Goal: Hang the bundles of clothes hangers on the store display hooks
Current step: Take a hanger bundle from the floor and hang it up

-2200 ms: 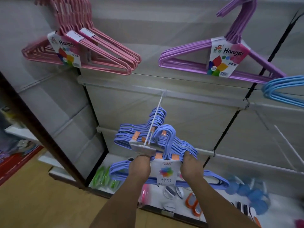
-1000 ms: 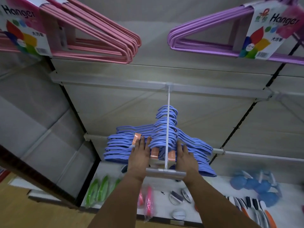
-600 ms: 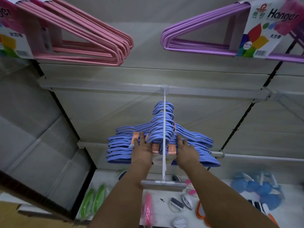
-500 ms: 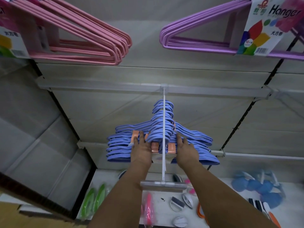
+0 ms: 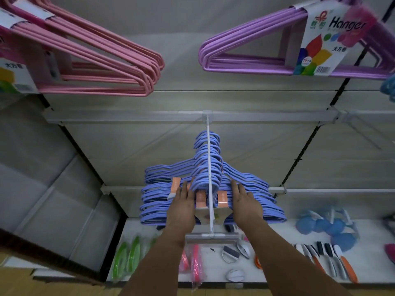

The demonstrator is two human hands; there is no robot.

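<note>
Several bundles of blue clothes hangers (image 5: 159, 196) with orange paper bands hang in a row on a long white display hook (image 5: 209, 167) that sticks out from the wall rail. My left hand (image 5: 181, 207) presses flat, fingers straight, on the front bundle left of the hook. On the other side of the hook my right hand (image 5: 245, 205) presses the same bundle with straight fingers. The hook's price-tag bar (image 5: 211, 238) sits in front of my wrists.
Pink hanger bundles (image 5: 89, 58) hang at upper left and a purple bundle (image 5: 267, 52) with a "Hanger" label at upper right. The white bottom shelf (image 5: 277, 242) holds green items, pink packets, brushes and blue sponges. A bare rail (image 5: 128, 116) crosses the grey back panel.
Two seconds ago both hands gripped a blue bundle at the hook's tip. The bundle now hangs on the hook and my flat hands have pushed it back toward the wall.
</note>
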